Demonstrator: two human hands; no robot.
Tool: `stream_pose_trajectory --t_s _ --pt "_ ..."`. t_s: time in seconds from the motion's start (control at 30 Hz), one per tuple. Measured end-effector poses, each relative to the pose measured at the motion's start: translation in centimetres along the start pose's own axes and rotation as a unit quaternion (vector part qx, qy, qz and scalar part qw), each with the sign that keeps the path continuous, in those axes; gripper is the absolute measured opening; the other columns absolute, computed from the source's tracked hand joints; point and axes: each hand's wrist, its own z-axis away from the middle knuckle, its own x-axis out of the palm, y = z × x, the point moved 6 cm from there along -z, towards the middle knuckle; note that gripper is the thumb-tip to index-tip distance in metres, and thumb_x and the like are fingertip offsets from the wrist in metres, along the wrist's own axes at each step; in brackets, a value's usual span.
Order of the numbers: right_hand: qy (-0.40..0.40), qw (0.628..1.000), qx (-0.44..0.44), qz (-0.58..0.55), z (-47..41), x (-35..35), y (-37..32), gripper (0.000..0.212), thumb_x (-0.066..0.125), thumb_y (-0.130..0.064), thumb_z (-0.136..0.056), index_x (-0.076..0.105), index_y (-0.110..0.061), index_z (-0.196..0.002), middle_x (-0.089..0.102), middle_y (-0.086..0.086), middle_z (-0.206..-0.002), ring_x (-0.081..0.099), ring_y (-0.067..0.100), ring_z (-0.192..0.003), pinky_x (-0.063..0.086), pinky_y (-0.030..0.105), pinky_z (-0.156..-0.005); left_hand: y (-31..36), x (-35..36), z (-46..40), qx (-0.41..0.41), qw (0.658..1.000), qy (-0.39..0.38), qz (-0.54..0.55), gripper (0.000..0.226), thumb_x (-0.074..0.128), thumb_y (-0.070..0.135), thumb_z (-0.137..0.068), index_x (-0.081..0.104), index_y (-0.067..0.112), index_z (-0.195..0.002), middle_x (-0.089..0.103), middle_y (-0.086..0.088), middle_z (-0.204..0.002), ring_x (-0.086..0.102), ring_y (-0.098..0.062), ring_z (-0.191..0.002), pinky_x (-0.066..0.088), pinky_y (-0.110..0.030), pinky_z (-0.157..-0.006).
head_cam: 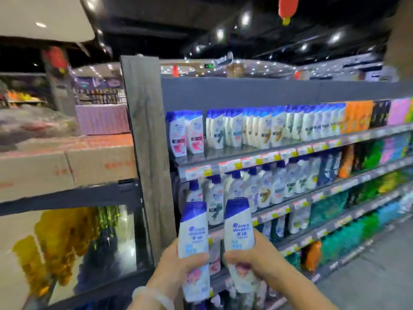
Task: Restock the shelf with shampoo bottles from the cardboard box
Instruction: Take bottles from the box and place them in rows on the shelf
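I hold two white shampoo bottles with blue caps upright in front of the shelf unit. My left hand (178, 262) grips the left bottle (194, 238) around its lower half. My right hand (254, 258) grips the right bottle (238, 231) the same way. The top shelf (257, 153) carries a row of like bottles, with two pink-labelled ones (186, 133) at its left end and bare shelf in front of them. The cardboard box the bottles came from is out of view.
A grey wooden end panel (147, 142) bounds the shelves on the left. Sealed cardboard cartons (67, 168) lie on a rack to the left, with yellow goods below. Lower shelves hold more bottles and green refill packs (348, 231). Aisle floor (380, 276) lies at the lower right.
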Motion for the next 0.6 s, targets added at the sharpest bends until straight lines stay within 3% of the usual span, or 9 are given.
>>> stream_pose_trajectory --t_s 0.17,0.3,0.4,0.5,0.53,0.6 --pt "0.019 0.999 -0.028 0.005 3.0 -6.0 -3.2 0.052 0.083 -0.01 -0.054 0.061 -0.016 -0.1 0.072 0.006 -0.087 0.067 0.019 -0.073 0.053 0.028 -0.062 3.7 5.6 1.2 0.014 0.998 -0.022 -0.064 0.06 0.08 0.004 -0.035 0.065 0.007 -0.093 0.076 -0.006 -0.075 0.069 -0.014 -0.064 0.054 -0.022 -0.054" --pt "0.031 0.999 -0.037 0.0 4.2 -11.5 -4.1 0.064 0.085 -0.011 -0.044 0.061 -0.016 -0.104 0.072 0.016 -0.097 0.066 0.028 -0.078 0.055 0.04 -0.073 5.1 12.0 1.0 0.03 0.99 -0.047 -0.133 0.053 0.078 0.02 -0.041 0.066 0.019 -0.093 0.074 0.003 -0.08 0.064 -0.005 -0.065 0.049 -0.012 -0.056" --pt "0.038 0.998 -0.039 0.012 4.2 -16.6 -4.1 0.075 0.086 -0.018 -0.037 0.06 -0.015 -0.107 0.072 0.012 -0.098 0.069 0.025 -0.087 0.058 0.033 -0.07 4.9 17.3 -0.5 0.02 0.987 -0.055 -0.153 0.059 0.078 0.027 -0.037 0.066 0.02 -0.095 0.074 0.005 -0.082 0.067 -0.006 -0.072 0.048 -0.014 -0.061" --pt "0.037 0.997 -0.049 0.038 3.9 -22.8 -4.6 0.073 0.086 -0.02 -0.041 0.06 -0.016 -0.109 0.073 0.006 -0.097 0.069 0.021 -0.091 0.056 0.028 -0.071 4.3 22.9 -2.9 0.013 0.988 -0.04 -0.149 0.066 0.079 0.025 -0.036 0.065 0.02 -0.1 0.074 0.003 -0.093 0.069 -0.01 -0.084 0.05 -0.017 -0.064" --pt "0.037 0.997 -0.049 0.044 3.9 -24.8 -4.6 0.076 0.09 -0.021 -0.039 0.06 -0.018 -0.109 0.073 0.005 -0.097 0.07 0.021 -0.091 0.056 0.029 -0.073 4.1 24.8 -3.8 0.013 0.988 -0.038 -0.147 0.066 0.079 0.022 -0.039 0.064 0.02 -0.102 0.073 0.004 -0.093 0.068 -0.007 -0.083 0.05 -0.015 -0.06" --pt "0.038 0.997 -0.048 0.054 3.4 -28.2 -4.4 0.098 0.096 -0.032 -0.018 0.06 -0.019 -0.109 0.075 0.004 -0.096 0.07 0.021 -0.091 0.055 0.03 -0.073 3.6 27.8 -5.1 0.013 0.988 -0.042 -0.145 0.059 0.081 0.017 -0.049 0.06 0.023 -0.104 0.068 0.011 -0.089 0.064 0.003 -0.071 0.044 -0.006 -0.052"
